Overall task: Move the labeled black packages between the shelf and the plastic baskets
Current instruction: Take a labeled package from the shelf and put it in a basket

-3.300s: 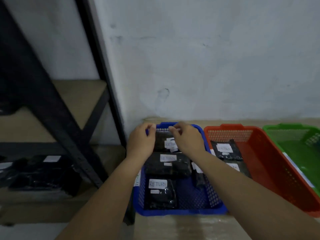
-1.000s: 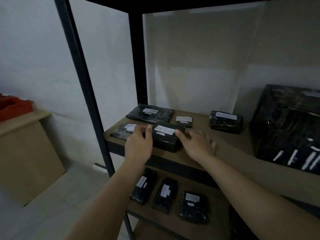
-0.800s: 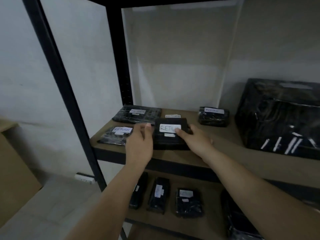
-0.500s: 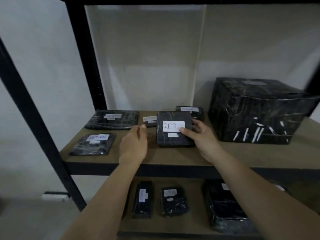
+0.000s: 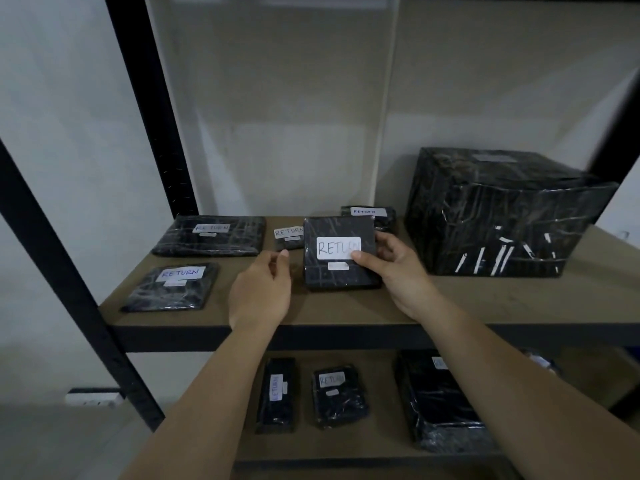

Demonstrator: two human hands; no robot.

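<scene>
1. The black package (image 5: 341, 252) with the white "RETURN" label sits on the upper shelf (image 5: 485, 299), its back edge tipped up a little
2. Our right hand (image 5: 398, 268) has its fingers (image 5: 362, 256) curled on the package's right side, thumb on the label
3. Our left hand (image 5: 261, 294) is loose and open just beside it, touching nothing
4. To do this well, we should lower the package flat and let go softly
5. A small package (image 5: 289, 237) lies close behind on the left, another small one (image 5: 370, 214) behind, and a big wrapped box (image 5: 498, 213) stands on the right, so we must not bump them
6. Two flat packages (image 5: 207, 235) lie further left, and more lie on the lower shelf (image 5: 381, 441)
</scene>
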